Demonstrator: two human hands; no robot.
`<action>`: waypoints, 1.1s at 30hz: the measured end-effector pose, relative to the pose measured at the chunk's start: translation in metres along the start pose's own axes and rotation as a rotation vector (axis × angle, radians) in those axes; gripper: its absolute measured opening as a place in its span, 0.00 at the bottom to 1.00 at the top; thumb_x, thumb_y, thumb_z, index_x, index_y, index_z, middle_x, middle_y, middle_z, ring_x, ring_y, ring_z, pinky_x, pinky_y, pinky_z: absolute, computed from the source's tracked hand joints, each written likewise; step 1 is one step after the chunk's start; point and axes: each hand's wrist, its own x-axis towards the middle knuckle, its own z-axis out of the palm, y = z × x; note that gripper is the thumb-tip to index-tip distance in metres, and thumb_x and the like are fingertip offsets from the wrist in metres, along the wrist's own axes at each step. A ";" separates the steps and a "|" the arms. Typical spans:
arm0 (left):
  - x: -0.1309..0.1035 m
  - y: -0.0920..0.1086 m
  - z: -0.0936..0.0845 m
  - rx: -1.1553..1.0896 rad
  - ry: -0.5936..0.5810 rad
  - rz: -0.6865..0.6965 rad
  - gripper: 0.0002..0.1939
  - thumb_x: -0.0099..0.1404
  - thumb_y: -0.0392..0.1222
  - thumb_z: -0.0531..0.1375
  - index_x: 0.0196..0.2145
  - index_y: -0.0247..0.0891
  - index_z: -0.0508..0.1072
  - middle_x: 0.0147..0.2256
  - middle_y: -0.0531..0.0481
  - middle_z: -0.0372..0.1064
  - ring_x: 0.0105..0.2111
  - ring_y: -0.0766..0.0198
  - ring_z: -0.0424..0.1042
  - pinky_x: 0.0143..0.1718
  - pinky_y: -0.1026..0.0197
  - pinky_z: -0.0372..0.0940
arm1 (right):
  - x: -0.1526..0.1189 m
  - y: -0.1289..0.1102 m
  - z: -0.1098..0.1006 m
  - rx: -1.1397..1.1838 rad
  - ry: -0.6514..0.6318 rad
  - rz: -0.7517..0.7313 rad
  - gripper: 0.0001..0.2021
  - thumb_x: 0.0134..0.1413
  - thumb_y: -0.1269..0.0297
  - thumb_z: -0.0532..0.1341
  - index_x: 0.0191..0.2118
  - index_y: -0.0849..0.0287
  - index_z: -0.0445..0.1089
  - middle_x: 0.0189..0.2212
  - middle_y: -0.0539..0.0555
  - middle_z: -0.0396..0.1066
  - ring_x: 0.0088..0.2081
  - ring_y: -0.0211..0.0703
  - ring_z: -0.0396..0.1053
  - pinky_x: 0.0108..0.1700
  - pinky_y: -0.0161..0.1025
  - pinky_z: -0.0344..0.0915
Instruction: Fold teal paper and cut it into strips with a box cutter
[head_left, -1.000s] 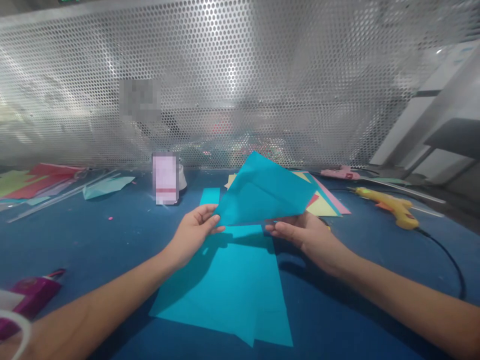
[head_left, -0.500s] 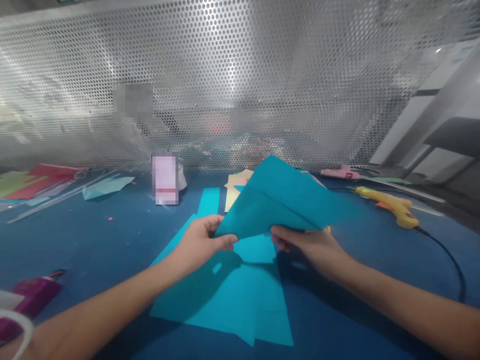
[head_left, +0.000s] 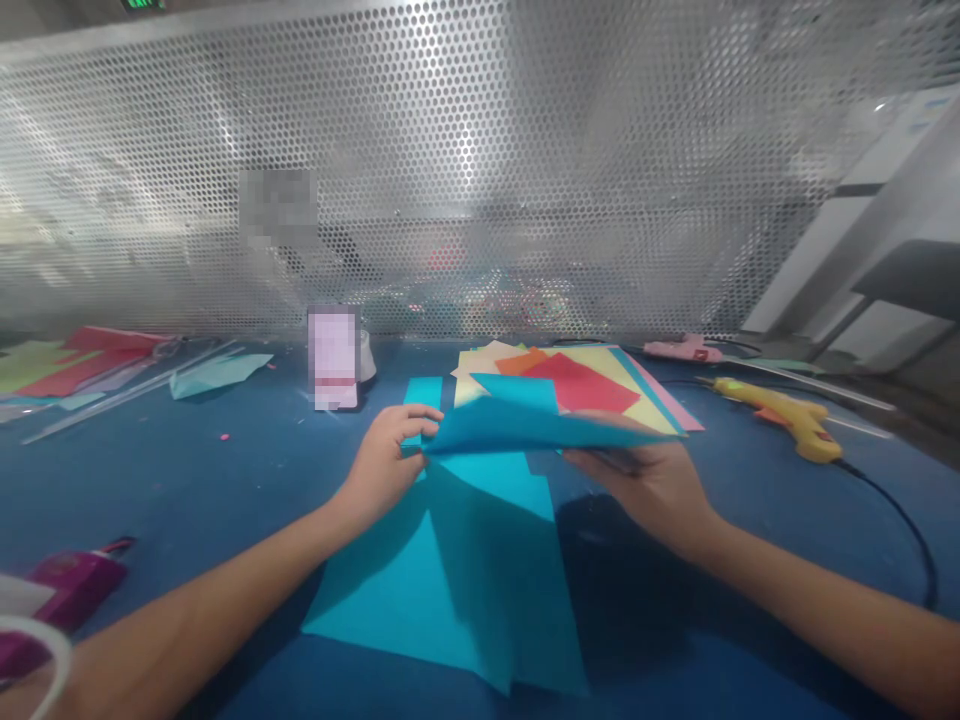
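Between my hands a folded sheet of blue paper (head_left: 517, 425) is held up above the table, tipped nearly edge-on to me. My left hand (head_left: 394, 445) pinches its left corner between thumb and fingers. Under its right side, my right hand (head_left: 645, 475) holds the sheet, with the fingers partly hidden and a little blurred. Below lie more blue sheets (head_left: 420, 590), overlapping, in the shadow of the held one. A narrow blue strip (head_left: 425, 392) lies just behind my left hand.
Coloured papers (head_left: 600, 385) are stacked behind the held sheet. To the right lie a yellow glue gun (head_left: 787, 415) with its cord and a pink glue gun (head_left: 682, 348). A phone (head_left: 332, 358) stands at the back left. A purple object (head_left: 75, 590) sits near my left forearm.
The held blue paper has tilted from facing me to almost flat, uncovering the red and yellow papers behind. My right hand has moved slightly right; my left still grips its corner.
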 end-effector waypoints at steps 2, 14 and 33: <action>0.000 -0.002 0.000 0.101 0.048 0.067 0.11 0.55 0.30 0.59 0.28 0.43 0.79 0.38 0.48 0.63 0.43 0.55 0.64 0.48 0.50 0.61 | -0.002 0.001 -0.001 -0.049 -0.141 -0.321 0.10 0.60 0.57 0.59 0.40 0.53 0.75 0.45 0.56 0.75 0.47 0.49 0.72 0.51 0.48 0.67; 0.005 -0.024 -0.001 0.030 -0.024 0.080 0.16 0.63 0.35 0.55 0.45 0.42 0.77 0.45 0.46 0.62 0.43 0.57 0.66 0.46 0.54 0.65 | -0.009 0.005 0.010 -0.272 -0.547 -0.663 0.16 0.58 0.75 0.55 0.50 0.58 0.69 0.49 0.58 0.73 0.53 0.43 0.66 0.55 0.47 0.61; -0.019 0.012 0.009 0.051 -0.441 0.309 0.11 0.67 0.35 0.56 0.44 0.41 0.75 0.48 0.47 0.69 0.50 0.57 0.66 0.52 0.52 0.62 | 0.004 0.004 -0.008 -0.163 -0.822 -0.517 0.10 0.50 0.73 0.57 0.39 0.58 0.69 0.46 0.57 0.72 0.47 0.45 0.67 0.50 0.44 0.63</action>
